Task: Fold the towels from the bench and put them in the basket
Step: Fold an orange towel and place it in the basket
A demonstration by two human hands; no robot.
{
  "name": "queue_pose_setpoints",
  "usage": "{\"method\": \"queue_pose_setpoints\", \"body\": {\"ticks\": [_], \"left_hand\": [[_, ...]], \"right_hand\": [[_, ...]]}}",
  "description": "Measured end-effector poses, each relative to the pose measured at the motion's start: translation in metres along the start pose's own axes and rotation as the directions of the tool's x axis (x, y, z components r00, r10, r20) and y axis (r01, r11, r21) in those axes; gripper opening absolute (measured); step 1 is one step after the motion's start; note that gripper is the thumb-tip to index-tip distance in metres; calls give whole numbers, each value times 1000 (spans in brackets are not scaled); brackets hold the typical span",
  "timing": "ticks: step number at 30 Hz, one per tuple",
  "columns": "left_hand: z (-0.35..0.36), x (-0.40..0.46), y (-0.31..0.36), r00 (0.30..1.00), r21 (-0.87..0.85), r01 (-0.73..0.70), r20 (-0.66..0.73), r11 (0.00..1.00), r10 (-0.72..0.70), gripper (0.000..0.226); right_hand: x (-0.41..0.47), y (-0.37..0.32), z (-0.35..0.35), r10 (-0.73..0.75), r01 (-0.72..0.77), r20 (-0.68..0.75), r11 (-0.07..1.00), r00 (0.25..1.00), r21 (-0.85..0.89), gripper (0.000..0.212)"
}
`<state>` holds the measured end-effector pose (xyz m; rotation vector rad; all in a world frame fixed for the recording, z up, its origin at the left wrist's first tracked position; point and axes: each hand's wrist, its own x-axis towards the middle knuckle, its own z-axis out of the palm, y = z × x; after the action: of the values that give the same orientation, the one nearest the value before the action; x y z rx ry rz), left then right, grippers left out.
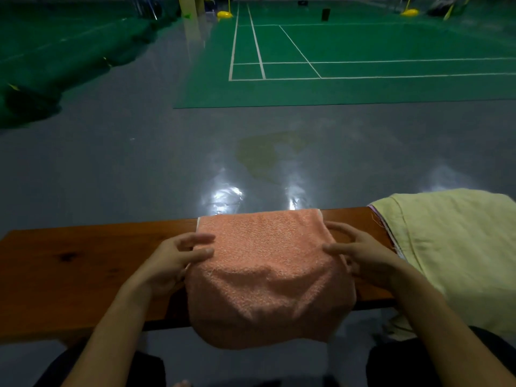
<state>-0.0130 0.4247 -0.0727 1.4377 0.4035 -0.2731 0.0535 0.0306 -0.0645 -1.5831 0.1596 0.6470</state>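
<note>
Both hands on the orange towel [265,263], one at each side edge.

Left hand [178,258] and right hand [360,255] pinched its sides; it lay on the wooden tabletop [69,263], near end hanging off, yellow towel [452,247] just right.

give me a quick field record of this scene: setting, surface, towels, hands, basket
setting: indoor court, green floor with white lines
surface: brown wooden bench
towel in hand: orange terry towel, folded, near part hanging over the bench's front edge
other towel: pale yellow towel, unfolded, draped over the bench at right
left hand: holds the orange towel's left side
right hand: holds its right side
basket: not in view
</note>
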Motion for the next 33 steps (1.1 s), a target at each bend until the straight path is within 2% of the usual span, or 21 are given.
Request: {"method": "queue_pose_setpoints", "body": {"ticks": [3, 6, 10, 14, 17, 20, 23, 28, 30, 33], "left_hand": [[1, -11, 7, 998, -45, -47, 38, 998, 49, 35], [0, -19, 13, 976, -39, -218, -23, 975, 217, 33], [4, -35, 22, 941, -35, -338, -31, 940, 337, 32], [8, -49, 37, 895, -16, -445, -52, 896, 443, 33], [15, -59, 59, 883, -11, -468, -57, 884, 467, 30], [21, -71, 86, 852, -3, -519, -79, 855, 517, 38], [17, -79, 110, 791, 109, -593, -110, 798, 602, 41], [16, -98, 146, 699, 328, -653, -85, 682, 710, 43], [17, -109, 157, 669, 435, -650, -60, 623, 741, 48], [14, -122, 171, 564, 580, -642, -86, 501, 821, 37]], "right_hand": [[-4, -1, -7, -122, 118, 27, 984, 992, 130, 61], [-15, -4, -9, -219, 212, 34, 968, 975, 132, 45], [-30, -6, -6, -335, 336, -20, 940, 942, 68, 33], [-51, -16, 4, -486, 504, -166, 859, 858, 90, 33], [-64, -28, 9, -584, 602, -255, 799, 771, -10, 24], [-77, -45, 14, -646, 666, -313, 744, 696, -54, 21], [-92, -71, 16, -701, 714, -337, 692, 629, -105, 23], [-109, -111, 18, -772, 769, -269, 623, 576, -144, 36], [-114, -123, 20, -806, 778, -244, 588, 540, -220, 39], [-117, -134, 24, -857, 738, -250, 516, 451, -435, 40]]}}
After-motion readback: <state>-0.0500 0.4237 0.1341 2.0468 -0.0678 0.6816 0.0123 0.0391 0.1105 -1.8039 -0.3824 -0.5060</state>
